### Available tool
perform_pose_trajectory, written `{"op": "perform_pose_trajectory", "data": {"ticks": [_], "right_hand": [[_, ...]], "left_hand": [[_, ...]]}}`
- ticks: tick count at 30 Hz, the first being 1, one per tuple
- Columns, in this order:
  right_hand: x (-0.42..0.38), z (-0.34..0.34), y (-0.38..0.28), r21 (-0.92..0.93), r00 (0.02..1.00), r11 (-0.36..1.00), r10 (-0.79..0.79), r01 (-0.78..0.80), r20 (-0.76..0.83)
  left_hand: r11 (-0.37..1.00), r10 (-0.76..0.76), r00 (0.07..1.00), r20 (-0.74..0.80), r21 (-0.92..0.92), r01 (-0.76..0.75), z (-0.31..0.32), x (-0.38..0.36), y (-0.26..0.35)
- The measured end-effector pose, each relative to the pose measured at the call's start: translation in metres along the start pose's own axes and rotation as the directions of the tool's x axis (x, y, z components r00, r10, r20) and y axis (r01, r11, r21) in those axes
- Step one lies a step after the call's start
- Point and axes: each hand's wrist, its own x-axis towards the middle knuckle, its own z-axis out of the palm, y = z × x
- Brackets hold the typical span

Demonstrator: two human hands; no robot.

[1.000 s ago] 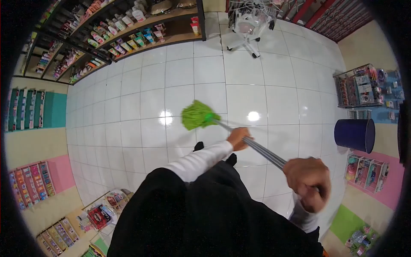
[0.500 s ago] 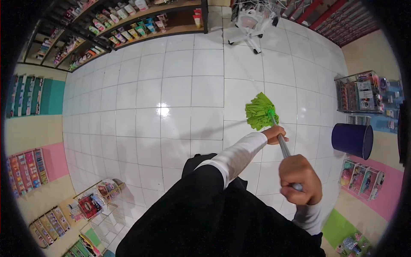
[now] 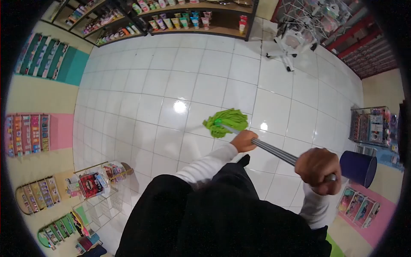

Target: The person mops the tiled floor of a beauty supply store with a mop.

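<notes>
A mop with a bright green cloth head (image 3: 227, 121) lies spread on the white tiled floor (image 3: 165, 132), ahead of my body. Its grey metal handle (image 3: 276, 150) slants from the head toward the lower right. Low on the handle, close to the mop head, my left hand (image 3: 245, 141) is wrapped round it. My right hand (image 3: 319, 171) grips the upper end in a fist, and the handle's tip shows at its lower side. Both arms have white sleeves.
Shelves of bottles and tubes (image 3: 184, 26) line the back. A white wheeled stand (image 3: 295, 45) is at the back right. A dark blue bin (image 3: 358, 168) and a wire rack (image 3: 370, 126) are on the right. Another wire stand (image 3: 100, 188) is at the lower left.
The mop head has moved left across the floor, and the handle now slants more. My left hand has moved left with it, my right hand slightly right. The view has turned.
</notes>
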Motion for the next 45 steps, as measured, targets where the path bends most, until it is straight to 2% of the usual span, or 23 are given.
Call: {"op": "perform_pose_trajectory", "data": {"ticks": [1, 3, 4, 6, 9, 13, 18, 21, 23, 24, 25, 28, 31, 32, 34, 35, 37, 38, 39, 41, 45], "right_hand": [[0.008, 0.011, 0.014, -0.001, 0.999, 1.000, 0.013, -0.013, -0.032], [0.025, 0.036, 0.042, -0.003, 1.000, 1.000, -0.013, 0.013, -0.023], [0.034, 0.047, 0.049, -0.015, 0.999, 1.000, 0.000, 0.001, 0.040], [0.052, 0.067, 0.061, -0.045, 0.985, 0.999, 0.026, -0.018, 0.168], [0.072, 0.098, 0.072, -0.089, 0.969, 0.995, -0.019, 0.042, 0.245], [0.072, 0.120, 0.082, -0.052, 0.946, 0.997, -0.046, 0.066, 0.322], [0.066, 0.130, 0.112, -0.154, 0.957, 0.988, 0.030, 0.015, 0.288], [0.053, 0.138, 0.156, -0.203, 0.963, 0.977, -0.013, 0.070, 0.269], [0.040, 0.137, 0.189, -0.274, 0.988, 0.961, 0.005, 0.038, 0.152], [0.032, 0.136, 0.200, -0.308, 0.996, 0.951, 0.011, 0.018, 0.093], [0.022, 0.133, 0.206, -0.302, 0.998, 0.953, 0.014, 0.005, 0.059], [-0.001, 0.122, 0.203, -0.295, 0.999, 0.955, 0.019, -0.033, -0.048], [-0.022, 0.092, 0.152, -0.325, 0.992, 0.942, 0.043, -0.081, -0.122], [-0.024, 0.085, 0.127, -0.275, 0.977, 0.959, 0.014, -0.074, -0.215], [-0.033, 0.065, 0.070, -0.347, 0.961, 0.928, 0.040, -0.138, -0.274], [-0.037, 0.067, 0.042, -0.309, 0.917, 0.935, 0.037, -0.172, -0.398], [-0.048, 0.073, -0.001, -0.321, 0.841, 0.928, -0.014, -0.191, -0.541], [-0.056, 0.075, -0.018, -0.302, 0.816, 0.932, -0.011, -0.201, -0.579], [-0.061, 0.070, -0.034, -0.351, 0.863, 0.906, 0.030, -0.237, -0.504], [-0.074, 0.061, -0.059, -0.453, 0.926, 0.843, 0.130, -0.291, -0.354], [-0.080, 0.060, -0.060, -0.636, 0.906, 0.667, 0.151, -0.389, -0.396]], "left_hand": [[1.000, 0.015, 0.999, -0.041, 0.017, -0.014, -0.012, -0.018, -0.011], [0.997, -0.055, 0.994, -0.090, 0.043, 0.059, -0.041, -0.052, -0.023], [0.994, -0.086, 0.990, -0.114, 0.057, 0.093, -0.054, -0.065, -0.028], [0.990, -0.120, 0.989, -0.085, 0.064, 0.125, -0.071, -0.084, -0.033], [0.982, -0.136, 0.988, -0.069, 0.120, 0.143, -0.094, -0.105, -0.028], [0.976, -0.154, 0.987, -0.050, 0.147, 0.160, -0.110, -0.126, -0.020], [0.949, -0.137, 0.983, -0.124, 0.268, 0.166, -0.129, -0.161, -0.057], [0.907, -0.122, 0.972, -0.203, 0.374, 0.192, -0.145, -0.186, -0.104], [0.910, -0.195, 0.951, -0.242, 0.317, 0.267, -0.157, -0.193, -0.118], [0.866, -0.212, 0.934, -0.287, 0.388, 0.316, -0.155, -0.201, -0.137], [0.814, -0.220, 0.916, -0.336, 0.455, 0.362, -0.149, -0.203, -0.154], [0.873, -0.269, 0.919, -0.290, 0.330, 0.360, -0.128, -0.193, -0.155], [0.882, -0.076, 0.953, -0.292, 0.426, 0.201, -0.085, -0.149, -0.123], [0.932, -0.061, 0.957, -0.283, 0.328, 0.156, -0.064, -0.130, -0.110], [0.982, -0.022, 0.969, -0.247, 0.177, 0.068, -0.025, -0.085, -0.071], [0.992, -0.003, 0.977, -0.214, 0.125, 0.030, -0.009, -0.062, -0.044], [0.995, -0.067, 0.985, -0.157, 0.060, 0.077, 0.034, -0.027, -0.003], [1.000, -0.011, 0.989, -0.148, 0.024, 0.014, 0.058, -0.012, 0.011], [0.999, 0.049, 0.989, -0.140, -0.012, -0.051, 0.081, 0.002, 0.023], [0.986, 0.052, 0.998, -0.035, -0.155, -0.057, 0.124, 0.024, 0.044], [0.954, 0.033, 0.987, 0.159, -0.300, 0.016, 0.177, 0.058, 0.066]]}}
